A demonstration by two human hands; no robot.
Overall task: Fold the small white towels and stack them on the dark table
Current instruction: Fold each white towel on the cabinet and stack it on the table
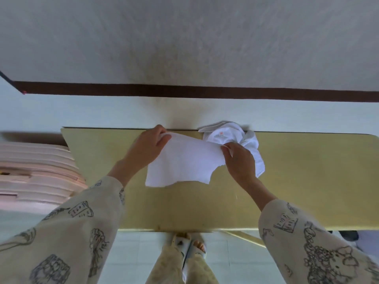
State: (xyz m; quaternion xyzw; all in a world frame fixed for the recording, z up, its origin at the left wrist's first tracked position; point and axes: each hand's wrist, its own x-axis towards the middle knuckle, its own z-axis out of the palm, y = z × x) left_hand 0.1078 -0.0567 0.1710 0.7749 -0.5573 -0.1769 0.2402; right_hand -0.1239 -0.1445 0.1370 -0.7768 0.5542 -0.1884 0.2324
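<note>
A small white towel [182, 162] hangs spread above the olive-tan table [307, 181]. My left hand [147, 146] pinches its far left corner and my right hand [240, 160] pinches its far right corner, with the lower edge drooping toward the tabletop. Behind my right hand lies a crumpled pile of white towels [229, 134] at the table's far edge; one shows a small red label. Part of the pile trails down to the right of my wrist.
A pink ribbed object [34, 173] stands against the table's left end. A white wall with a dark brown band [184, 92] runs just beyond the far edge. My slippered feet [188, 247] stand on pale floor tiles at the near edge.
</note>
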